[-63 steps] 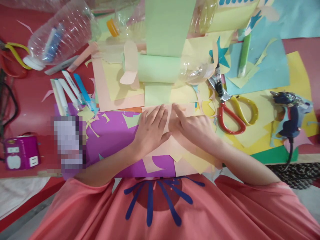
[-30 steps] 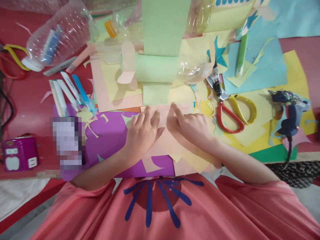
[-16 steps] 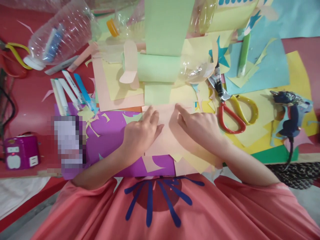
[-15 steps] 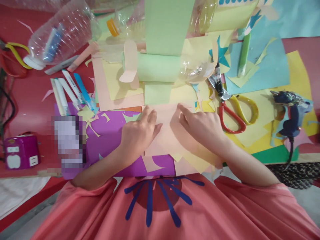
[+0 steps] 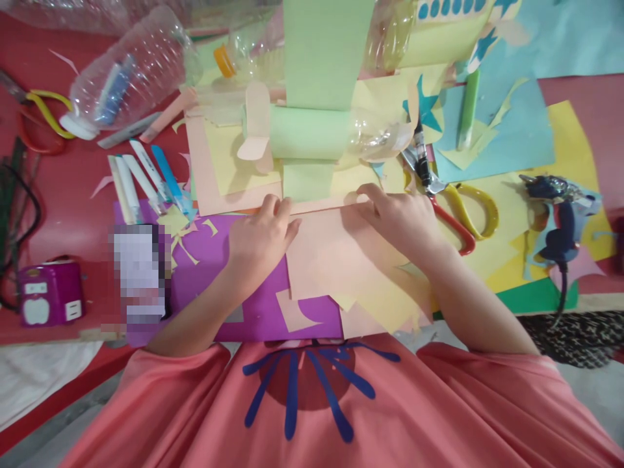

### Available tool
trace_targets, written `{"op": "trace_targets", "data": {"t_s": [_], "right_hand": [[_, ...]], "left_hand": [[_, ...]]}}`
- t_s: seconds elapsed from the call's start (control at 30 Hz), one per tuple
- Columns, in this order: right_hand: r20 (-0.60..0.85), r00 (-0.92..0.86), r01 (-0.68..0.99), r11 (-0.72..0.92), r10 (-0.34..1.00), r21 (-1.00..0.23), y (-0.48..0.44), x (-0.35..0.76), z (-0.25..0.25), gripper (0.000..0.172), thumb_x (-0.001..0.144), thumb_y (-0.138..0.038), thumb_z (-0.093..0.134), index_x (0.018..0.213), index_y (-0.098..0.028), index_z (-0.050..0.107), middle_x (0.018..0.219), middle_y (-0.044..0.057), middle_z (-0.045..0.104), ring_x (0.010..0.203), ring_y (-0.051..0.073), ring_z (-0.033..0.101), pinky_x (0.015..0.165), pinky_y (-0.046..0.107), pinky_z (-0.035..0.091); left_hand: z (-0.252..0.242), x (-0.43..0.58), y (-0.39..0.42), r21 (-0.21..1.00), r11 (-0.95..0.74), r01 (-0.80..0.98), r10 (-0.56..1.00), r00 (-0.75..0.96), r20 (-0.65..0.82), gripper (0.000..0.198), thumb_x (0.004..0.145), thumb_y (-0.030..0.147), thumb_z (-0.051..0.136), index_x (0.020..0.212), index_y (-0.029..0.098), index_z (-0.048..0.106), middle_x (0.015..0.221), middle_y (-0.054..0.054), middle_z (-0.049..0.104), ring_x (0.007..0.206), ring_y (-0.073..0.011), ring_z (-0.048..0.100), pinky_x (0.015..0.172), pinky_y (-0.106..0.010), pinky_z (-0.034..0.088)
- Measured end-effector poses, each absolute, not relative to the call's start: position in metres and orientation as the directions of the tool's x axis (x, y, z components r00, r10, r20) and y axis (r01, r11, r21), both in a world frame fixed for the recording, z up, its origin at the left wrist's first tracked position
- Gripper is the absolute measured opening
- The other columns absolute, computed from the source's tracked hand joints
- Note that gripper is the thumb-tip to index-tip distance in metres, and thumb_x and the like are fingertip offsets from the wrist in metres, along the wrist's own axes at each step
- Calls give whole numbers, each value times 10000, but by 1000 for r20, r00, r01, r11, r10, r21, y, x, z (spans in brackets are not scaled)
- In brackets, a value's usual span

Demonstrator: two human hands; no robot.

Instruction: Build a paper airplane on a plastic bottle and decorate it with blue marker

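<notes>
**Evidently a peach sheet pinned flat at its far edge**

The red tabletop (image 5: 73, 195) carries a litter of coloured paper, so the peach paper sheet (image 5: 336, 260) lies atop a purple sheet (image 5: 214, 273) near the tabletop's near edge. The left hand (image 5: 258, 240) rests curled at the sheet's far left corner, fingers pressed together on the paper. The right hand (image 5: 400, 218) presses along the far edge, fingertips bunched, seemingly flattening a fold. Red-and-yellow scissors (image 5: 458, 214) lie just beside it, within reach; a blue glue gun (image 5: 560, 221) sits toward the right edge.
</notes>
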State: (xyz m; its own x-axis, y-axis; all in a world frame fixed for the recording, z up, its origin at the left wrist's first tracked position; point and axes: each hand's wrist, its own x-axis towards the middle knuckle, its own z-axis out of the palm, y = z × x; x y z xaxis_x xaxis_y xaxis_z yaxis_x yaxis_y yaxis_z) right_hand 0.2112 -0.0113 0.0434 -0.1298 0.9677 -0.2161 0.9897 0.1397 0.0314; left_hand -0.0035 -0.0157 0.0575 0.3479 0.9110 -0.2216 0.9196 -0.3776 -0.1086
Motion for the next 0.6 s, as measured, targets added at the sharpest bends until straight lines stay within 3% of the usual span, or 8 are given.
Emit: {"op": "trace_targets", "data": {"t_s": [0.1,0.23,0.4,0.5,0.6], "right_hand": [[-142,-179,983,182,974,9,-10,213,40,360,893,-205,327,974,-190,677,586,22,608,493,103,398,506,235,218],[1,-264,964,264,964,-20,-12,214,40,402,876,-144,294,825,-178,691,563,16,596,506,98,411,503,227,274],[151,-282,931,308,948,-197,-21,213,48,404,944,-209,293,915,-176,694,702,45,681,624,111,573,593,228,421],[216,-178,893,250,960,-375,-29,220,59,350,952,-281,357,1110,-140,635,961,104,719,777,127,653,697,246,503],[305,-3,875,150,952,-460,-34,238,67,343,916,-286,437,1144,-95,608,998,155,713,804,145,675,729,258,529]], "left_hand": [[51,-2,-14,-73,-393,917,909,375,-183,374,953,401,428,1226,191,574,1108,-97,632,676,-199,670,484,-287,359],[45,-2,-16,-31,-446,895,892,441,-94,310,963,355,405,1025,195,663,993,-88,643,643,-169,642,489,-277,333],[42,-2,-16,-9,-498,867,864,495,-91,358,956,218,331,842,179,668,792,-58,655,555,-148,566,480,-271,240],[42,-3,-12,149,-409,900,892,429,-144,281,907,194,388,795,179,646,674,-22,621,549,-141,529,486,-252,200],[41,-6,-8,409,-277,869,912,372,-172,232,884,227,427,750,185,612,568,19,532,510,-117,448,490,-227,202]]}}
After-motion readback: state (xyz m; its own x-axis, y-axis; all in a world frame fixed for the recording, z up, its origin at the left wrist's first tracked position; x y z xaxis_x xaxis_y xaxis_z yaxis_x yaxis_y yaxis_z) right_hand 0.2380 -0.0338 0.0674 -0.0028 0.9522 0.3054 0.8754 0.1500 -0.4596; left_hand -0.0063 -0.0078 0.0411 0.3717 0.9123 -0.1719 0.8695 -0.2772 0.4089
